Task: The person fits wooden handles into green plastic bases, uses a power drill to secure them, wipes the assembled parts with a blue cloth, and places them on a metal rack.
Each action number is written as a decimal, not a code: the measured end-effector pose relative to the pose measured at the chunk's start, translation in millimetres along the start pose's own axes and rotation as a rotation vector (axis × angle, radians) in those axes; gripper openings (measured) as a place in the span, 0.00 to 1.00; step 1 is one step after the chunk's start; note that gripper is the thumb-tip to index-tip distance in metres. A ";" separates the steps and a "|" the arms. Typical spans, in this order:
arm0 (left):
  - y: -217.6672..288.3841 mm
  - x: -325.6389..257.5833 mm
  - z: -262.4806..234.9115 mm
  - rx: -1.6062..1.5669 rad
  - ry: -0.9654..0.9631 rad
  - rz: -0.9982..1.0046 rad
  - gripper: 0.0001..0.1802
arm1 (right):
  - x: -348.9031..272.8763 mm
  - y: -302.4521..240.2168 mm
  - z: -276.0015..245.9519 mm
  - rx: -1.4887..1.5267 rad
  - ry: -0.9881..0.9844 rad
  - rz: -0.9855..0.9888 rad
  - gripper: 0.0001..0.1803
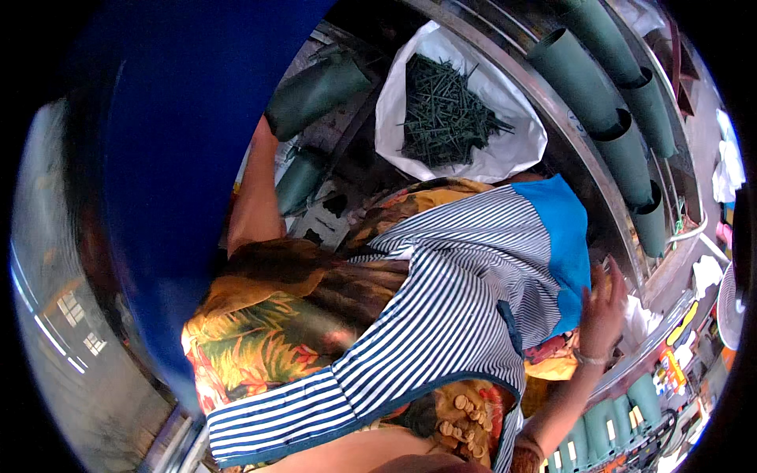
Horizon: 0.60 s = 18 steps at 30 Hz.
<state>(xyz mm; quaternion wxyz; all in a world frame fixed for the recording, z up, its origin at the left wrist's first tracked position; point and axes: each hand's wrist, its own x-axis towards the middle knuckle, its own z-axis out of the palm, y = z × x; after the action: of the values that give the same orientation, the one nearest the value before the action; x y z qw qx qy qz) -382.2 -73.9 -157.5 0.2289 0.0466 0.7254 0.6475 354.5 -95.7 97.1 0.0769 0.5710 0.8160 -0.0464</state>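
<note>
My left arm reaches up along a big dark blue surface, and the visible part of my left hand point(265, 131) meets the near end of a dark green tube point(319, 93). The tube and the blue surface hide its fingers. A second green tube point(301, 181) lies just below. My right hand point(605, 307) is open beside the blue edge of my striped apron point(465, 307), fingers apart and nothing visible in them. In front of me stands an open white sack point(520, 118) with a heap of thin dark green strips point(445, 110) inside.
The dark blue surface point(197, 142) fills the left side close by. At the right, several green tubes point(572, 75) lie in rows on a metal-edged rack point(552, 102). More green pieces point(603, 426) stand at the lower right, near assorted small items.
</note>
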 end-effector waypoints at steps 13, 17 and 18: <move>57.9 -186.3 220.5 0.232 -1.269 -0.811 0.20 | 116.5 -192.1 8.1 0.418 0.530 -0.263 0.33; 36.3 -201.3 236.0 0.179 -1.318 -0.776 0.19 | 104.2 -194.1 -0.8 0.373 0.458 -0.208 0.34; 33.9 -204.0 238.4 0.188 -1.317 -0.740 0.19 | 103.0 -199.4 -8.1 0.416 0.445 -0.161 0.28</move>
<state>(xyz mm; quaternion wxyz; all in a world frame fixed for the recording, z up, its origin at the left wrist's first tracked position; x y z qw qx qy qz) -114.7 76.0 -83.1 0.8116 0.1965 0.4593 0.3027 132.0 -67.6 84.2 -0.2259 0.5044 0.8282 -0.0925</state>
